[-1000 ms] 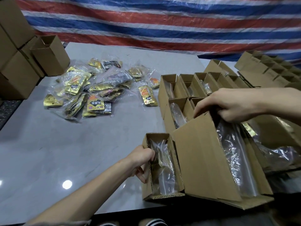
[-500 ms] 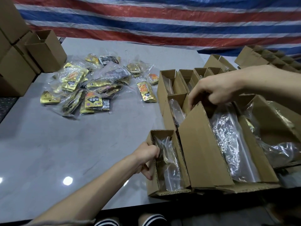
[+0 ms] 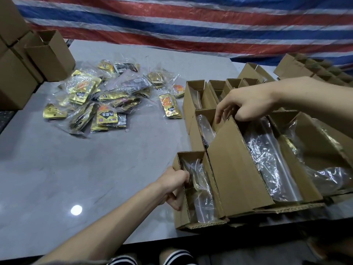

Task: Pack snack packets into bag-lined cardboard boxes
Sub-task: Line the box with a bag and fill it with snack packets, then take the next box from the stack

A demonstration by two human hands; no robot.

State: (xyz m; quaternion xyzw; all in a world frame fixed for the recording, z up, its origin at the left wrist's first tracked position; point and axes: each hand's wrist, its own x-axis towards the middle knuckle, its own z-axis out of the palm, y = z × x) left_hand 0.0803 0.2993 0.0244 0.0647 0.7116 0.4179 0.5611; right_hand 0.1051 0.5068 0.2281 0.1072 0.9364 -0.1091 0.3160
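A small open cardboard box lined with a clear bag stands at the table's near edge. My left hand grips its left wall, thumb inside the rim. Beside it on the right, a taller bag-lined box leans tilted. My right hand holds its far upper rim, fingers curled over the cardboard. Behind that stand several more open bag-lined boxes. A heap of gold and black snack packets in clear bags lies on the far left of the table.
The grey table has bare surface between the packets and the boxes. Closed cardboard boxes are stacked at the far left. More open boxes stand at the far right. A striped tarp hangs behind.
My right hand has tipped the taller box upward and back toward the row. My left hand has stayed on the small box's wall.
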